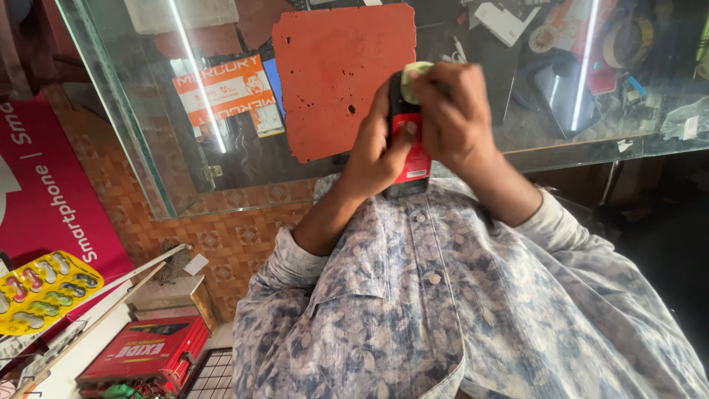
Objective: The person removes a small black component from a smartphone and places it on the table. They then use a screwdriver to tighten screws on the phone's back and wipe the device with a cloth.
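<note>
Red-and-black handset [408, 151], upright above the glass counter's [140, 140] near edge by an orange mat [340, 74], gripped in the left hand [373, 159] with fingers curled around it, seemingly steadied while the right hand's [454, 118] closed fingertips press a pale green pad [410, 77] against its top.

A small phone repair shop is shown. A glass counter [140, 140] is seen across the far side, with tape rolls [628, 41], small parts and a worn red mat [340, 74] on it. A pink phone advertisement banner [44, 199] is hung at left.
</note>
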